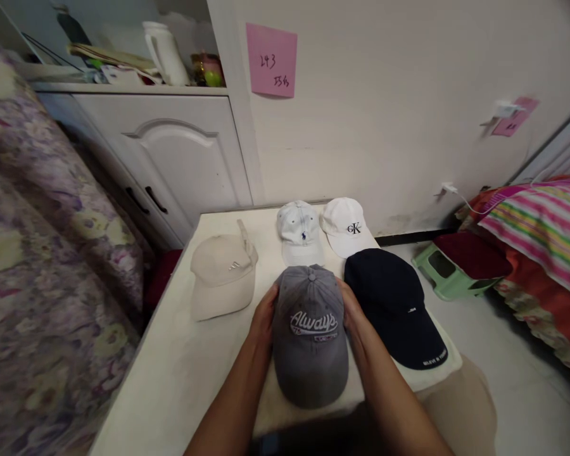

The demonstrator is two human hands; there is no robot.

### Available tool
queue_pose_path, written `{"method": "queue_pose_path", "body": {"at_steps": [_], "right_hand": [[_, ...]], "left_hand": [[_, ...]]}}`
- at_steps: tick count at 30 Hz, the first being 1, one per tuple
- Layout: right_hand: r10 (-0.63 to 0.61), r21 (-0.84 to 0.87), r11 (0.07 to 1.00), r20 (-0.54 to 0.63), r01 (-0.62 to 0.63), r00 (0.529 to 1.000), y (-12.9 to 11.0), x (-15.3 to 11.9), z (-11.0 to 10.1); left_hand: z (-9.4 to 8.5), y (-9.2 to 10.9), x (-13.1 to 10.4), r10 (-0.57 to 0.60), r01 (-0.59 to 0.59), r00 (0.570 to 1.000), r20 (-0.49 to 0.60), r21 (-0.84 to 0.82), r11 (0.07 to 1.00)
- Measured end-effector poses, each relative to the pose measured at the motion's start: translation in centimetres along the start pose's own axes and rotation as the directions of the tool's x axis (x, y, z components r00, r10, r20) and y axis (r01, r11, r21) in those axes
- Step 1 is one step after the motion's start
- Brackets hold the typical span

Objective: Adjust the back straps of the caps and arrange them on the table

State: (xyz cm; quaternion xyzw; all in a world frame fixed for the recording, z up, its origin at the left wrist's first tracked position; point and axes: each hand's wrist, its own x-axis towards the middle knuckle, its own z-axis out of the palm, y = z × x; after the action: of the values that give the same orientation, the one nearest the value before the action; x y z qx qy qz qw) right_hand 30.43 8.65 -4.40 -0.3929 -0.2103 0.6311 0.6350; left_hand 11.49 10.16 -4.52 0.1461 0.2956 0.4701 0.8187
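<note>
A grey baseball cap (308,367) with "Always" lettering faces me at the near middle of the table (171,373). My left hand (265,309) grips its left side and my right hand (350,305) its right side; most fingertips are hidden behind the cap. Left of it lies a beige cap (218,272) with its strap sticking up. Behind the grey cap are a pale cap (297,228) with a small blue emblem and a white cap (344,221) marked "CK". Close to my right hand rests a dark navy cap (384,291), its brim pointing toward me.
A floral curtain (42,266) hangs at the left, beside a white cabinet (171,152) holding a white jug (165,54). A pink note (272,61) is on the wall. To the right stand a green stool (439,272) and a bed with a striped cover (546,221).
</note>
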Motion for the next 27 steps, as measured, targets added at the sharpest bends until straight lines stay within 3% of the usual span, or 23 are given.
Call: {"method": "queue_pose_path", "body": {"at_steps": [5,11,20,27], "right_hand": [[-0.031,0.000,1.000,0.010,0.031,0.999,-0.1,0.9,0.2],[-0.053,-0.030,0.998,-0.006,0.053,0.999,0.0,0.9,-0.5],[-0.079,0.008,0.997,0.082,0.079,0.993,-0.9,-0.4,-0.3],[-0.119,0.011,0.993,0.027,0.118,0.993,-0.9,1.0,0.2]], "left_hand": [[0.3,-0.6,-0.4,0.016,-0.016,1.000,-0.012,0.027,1.000],[-0.6,-0.7,-0.4,-0.004,0.006,0.999,-0.032,0.063,0.998],[1.1,-0.2,-1.3,0.115,-0.127,0.985,0.131,0.083,0.988],[1.3,0.4,0.2,0.145,-0.155,0.981,0.126,0.072,0.985]]}}
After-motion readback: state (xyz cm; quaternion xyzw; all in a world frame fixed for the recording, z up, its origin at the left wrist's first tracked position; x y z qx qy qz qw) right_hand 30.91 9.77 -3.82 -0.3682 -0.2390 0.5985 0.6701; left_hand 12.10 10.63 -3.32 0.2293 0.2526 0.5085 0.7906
